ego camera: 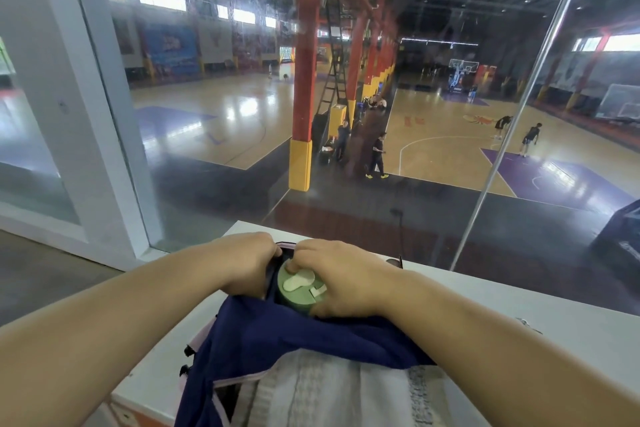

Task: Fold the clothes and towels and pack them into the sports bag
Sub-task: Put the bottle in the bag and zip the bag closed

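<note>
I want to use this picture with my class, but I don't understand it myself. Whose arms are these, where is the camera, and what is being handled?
There is no machine here. A person wears a wide-angle camera on the head, so you look down their own arms. They stand at a white ledge behind a window over a basketball hall. On the ledge lies a navy sports bag with a pale folded towel in it. The left hand grips the bag's opening, while the right hand holds a green bottle by its lid end in the bag.
</note>
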Tool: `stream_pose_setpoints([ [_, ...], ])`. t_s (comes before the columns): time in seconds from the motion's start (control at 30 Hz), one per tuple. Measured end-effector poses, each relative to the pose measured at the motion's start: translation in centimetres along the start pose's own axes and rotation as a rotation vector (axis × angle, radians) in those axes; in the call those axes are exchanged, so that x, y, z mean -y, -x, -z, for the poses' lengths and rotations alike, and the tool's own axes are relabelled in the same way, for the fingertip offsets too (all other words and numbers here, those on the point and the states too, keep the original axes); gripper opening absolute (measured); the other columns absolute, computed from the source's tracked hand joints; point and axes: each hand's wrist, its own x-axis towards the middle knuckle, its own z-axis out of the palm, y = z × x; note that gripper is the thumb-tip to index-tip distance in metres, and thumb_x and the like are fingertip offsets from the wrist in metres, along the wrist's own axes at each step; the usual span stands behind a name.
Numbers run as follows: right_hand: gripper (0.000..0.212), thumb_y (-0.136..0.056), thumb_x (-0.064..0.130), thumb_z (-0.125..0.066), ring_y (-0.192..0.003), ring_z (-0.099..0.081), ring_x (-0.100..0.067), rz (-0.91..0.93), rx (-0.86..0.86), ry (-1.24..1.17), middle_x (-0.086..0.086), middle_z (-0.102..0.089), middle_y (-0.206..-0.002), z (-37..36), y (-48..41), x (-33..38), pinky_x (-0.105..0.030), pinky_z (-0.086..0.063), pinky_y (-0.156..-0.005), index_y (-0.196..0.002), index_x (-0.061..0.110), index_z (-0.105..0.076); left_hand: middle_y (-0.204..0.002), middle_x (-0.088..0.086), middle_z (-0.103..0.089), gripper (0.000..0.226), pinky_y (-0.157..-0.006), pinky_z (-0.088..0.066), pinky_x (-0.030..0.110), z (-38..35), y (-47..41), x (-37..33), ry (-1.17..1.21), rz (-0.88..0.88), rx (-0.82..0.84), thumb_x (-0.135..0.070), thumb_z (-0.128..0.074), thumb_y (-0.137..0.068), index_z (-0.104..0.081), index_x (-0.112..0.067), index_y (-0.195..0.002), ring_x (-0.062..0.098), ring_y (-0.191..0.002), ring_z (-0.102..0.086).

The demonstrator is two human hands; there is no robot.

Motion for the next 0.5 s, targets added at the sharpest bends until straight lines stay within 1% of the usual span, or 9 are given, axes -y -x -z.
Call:
stream_pose_setpoints([
  [0.1,0.057,-0.066,0.026,-0.079,-0.101,-0.052,-0.020,0.008,-0.022,-0.002,0.001,-0.052,-0.111,-0.1,-0.2,0.0,-0.033,-0.043,-0.082,-0.116,0.016,-0.054,-0.099,0.007,-0.061,0.031,-0.063,-0.047,0.033,0.3,0.3,0.3,0.024,-0.018,0.014,-0.021,-0.062,-0.071,-0.060,-0.014,-0.101,0.028,-0.086,-0.061],
  [0.17,0.058,-0.065,0.028,-0.081,-0.100,-0.051,-0.017,-0.011,-0.014,-0.035,0.003,-0.052,-0.110,-0.1,-0.1,-0.1,-0.030,-0.040,-0.080,-0.115,0.017,-0.055,-0.100,0.006,-0.060,0.035,-0.068,-0.048,0.033,0.6,0.4,0.5,0.013,-0.029,0.033,-0.024,-0.065,-0.070,-0.061,-0.014,-0.103,0.027,-0.088,-0.060],
  [0.23,0.061,-0.064,0.034,-0.082,-0.100,-0.050,-0.015,-0.106,-0.007,-0.068,0.004,-0.055,-0.112,0.2,0.0,-0.2,-0.029,-0.041,-0.080,-0.116,0.021,-0.055,-0.096,0.006,-0.061,0.032,-0.065,-0.046,0.032,0.9,0.5,0.4,0.032,-0.038,0.057,-0.024,-0.066,-0.069,-0.061,-0.014,-0.100,0.026,-0.084,-0.059],
  [0.3,0.061,-0.063,0.042,-0.082,-0.099,-0.052,-0.018,-0.213,-0.004,-0.065,0.002,-0.057,-0.112,0.5,-0.1,-0.4,-0.032,-0.044,-0.079,-0.113,0.020,-0.055,-0.090,0.005,-0.062,0.025,-0.058,-0.041,0.029,1.2,0.6,0.5,0.056,-0.047,0.063,-0.022,-0.064,-0.070,-0.059,-0.015,-0.094,0.025,-0.076,-0.057],
  [0.33,0.062,-0.063,0.045,-0.082,-0.098,-0.052,-0.020,-0.251,0.003,-0.055,0.000,-0.058,-0.111,0.6,-0.1,-0.5,-0.033,-0.044,-0.079,-0.112,0.019,-0.055,-0.090,0.006,-0.063,0.024,-0.057,-0.040,0.029,1.3,0.6,0.5,0.063,-0.053,0.063,-0.021,-0.063,-0.070,-0.059,-0.016,-0.093,0.026,-0.076,-0.057],
  [0.4,0.063,-0.065,0.048,-0.080,-0.100,-0.053,-0.023,-0.314,0.014,-0.066,-0.003,-0.059,-0.112,0.6,0.0,-0.3,-0.035,-0.047,-0.082,-0.114,0.016,-0.055,-0.093,0.009,-0.064,0.024,-0.059,-0.042,0.031,1.2,0.6,0.6,0.076,-0.065,0.058,-0.021,-0.062,-0.070,-0.060,-0.016,-0.093,0.029,-0.082,-0.060],
  [0.5,0.055,-0.071,0.048,-0.076,-0.096,-0.055,-0.024,-0.393,-0.002,-0.140,-0.005,-0.060,-0.107,0.5,0.4,0.2,-0.036,-0.048,-0.081,-0.109,0.013,-0.058,-0.093,0.012,-0.064,0.025,-0.062,-0.046,0.035,1.3,0.6,0.8,0.110,-0.079,0.064,-0.023,-0.061,-0.066,-0.059,-0.015,-0.089,0.032,-0.084,-0.061],
])
